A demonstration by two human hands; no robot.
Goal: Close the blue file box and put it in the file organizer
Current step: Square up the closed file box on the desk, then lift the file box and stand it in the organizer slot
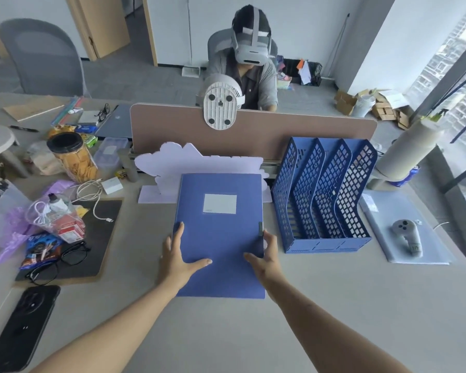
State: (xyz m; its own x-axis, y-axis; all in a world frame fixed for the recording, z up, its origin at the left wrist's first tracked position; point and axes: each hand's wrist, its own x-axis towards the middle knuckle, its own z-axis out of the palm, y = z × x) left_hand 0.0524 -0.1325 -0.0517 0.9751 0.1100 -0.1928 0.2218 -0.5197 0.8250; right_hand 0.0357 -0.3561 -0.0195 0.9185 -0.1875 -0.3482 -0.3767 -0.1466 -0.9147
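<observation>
The blue file box (221,238) lies flat on the desk in front of me, lid down, with a white label near its top and a small clasp on its right edge. My left hand (179,254) grips its left edge, thumb lying across the lid. My right hand (265,255) holds the right edge just below the clasp, thumb on the lid. The blue mesh file organizer (323,200) stands to the right of the box, its slots empty and facing me.
A white cloud-shaped cutout (191,162) stands behind the box against a brown divider (253,133). A black phone (22,327), glasses (57,262) and snacks crowd the left. A grey controller (408,235) lies right of the organizer. A person in a headset (249,49) sits opposite.
</observation>
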